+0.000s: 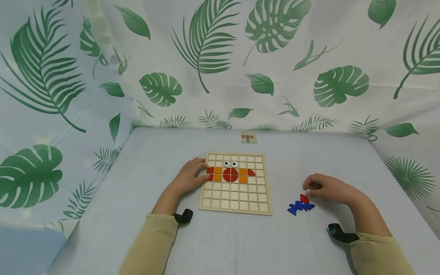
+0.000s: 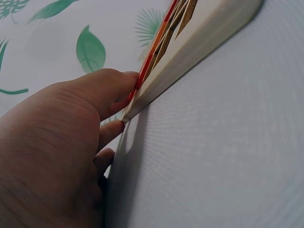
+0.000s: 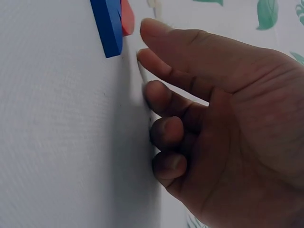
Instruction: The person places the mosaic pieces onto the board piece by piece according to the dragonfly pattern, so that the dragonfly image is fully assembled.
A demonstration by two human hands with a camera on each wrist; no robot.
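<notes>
We see the board point(image 1: 233, 206) on the tabletop point(image 1: 237, 248), part-filled with eyes point(image 1: 227, 164), red pieces point(image 1: 227, 177) and orange pieces point(image 1: 243, 175); 1 loose red piece point(image 1: 304, 199) and the blue pieces point(image 1: 299, 205), we judge, remain. Left hand point(image 1: 187, 177): relaxed fingers touch the board. Right hand point(image 1: 330, 188): loosely bent fingers hold nothing.

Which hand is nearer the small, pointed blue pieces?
Right. The right hand is beside the blue pieces; the left hand is left of them, at the square wooden grid board.
</notes>
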